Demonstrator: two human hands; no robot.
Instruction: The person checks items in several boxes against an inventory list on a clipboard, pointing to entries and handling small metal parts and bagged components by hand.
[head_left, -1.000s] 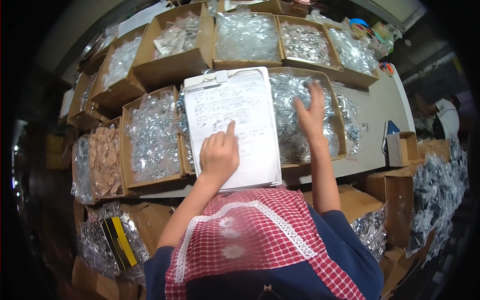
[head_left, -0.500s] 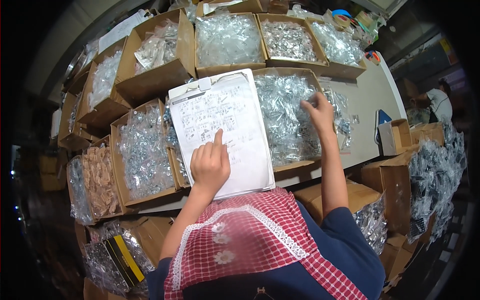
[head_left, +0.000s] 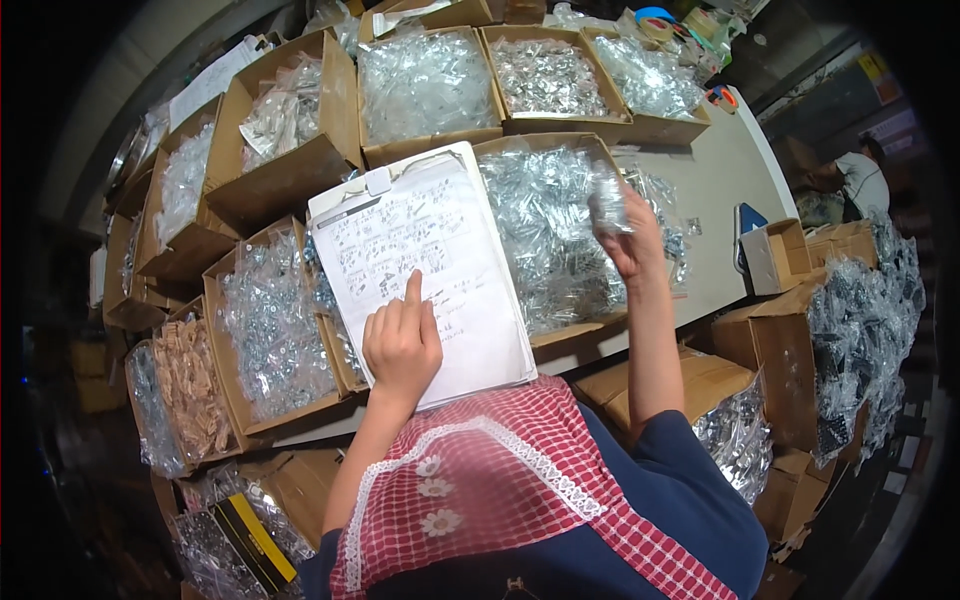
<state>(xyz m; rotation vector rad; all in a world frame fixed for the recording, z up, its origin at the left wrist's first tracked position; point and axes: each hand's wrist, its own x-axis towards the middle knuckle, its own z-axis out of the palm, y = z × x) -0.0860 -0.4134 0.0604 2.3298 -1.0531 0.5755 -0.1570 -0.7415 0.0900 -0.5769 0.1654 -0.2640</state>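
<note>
A clipboard (head_left: 470, 365) with printed and handwritten sheets leans over the boxes in front of me. My left hand (head_left: 402, 345) rests on its paper, index finger stretched out to the drawn part pictures, the other fingers curled with nothing in them. My right hand (head_left: 634, 240) is raised over the right side of a cardboard box full of clear bags (head_left: 545, 215). Between its thumb and fingers is a small clear plastic bag (head_left: 608, 205) with shiny contents, blurred by motion.
More cardboard boxes of bagged metal parts (head_left: 425, 85) line the table's back and left. One holds tan pieces (head_left: 190, 385). An opened carton with dark bagged parts (head_left: 860, 340) stands at the right. Orange-handled scissors (head_left: 722, 97) lie far right; another person (head_left: 862, 185) is behind.
My right hand has come up with a small plastic bag in its fingers. The left fingertip stays on the sheet, slightly lower on it. The whole view has shifted a little.
</note>
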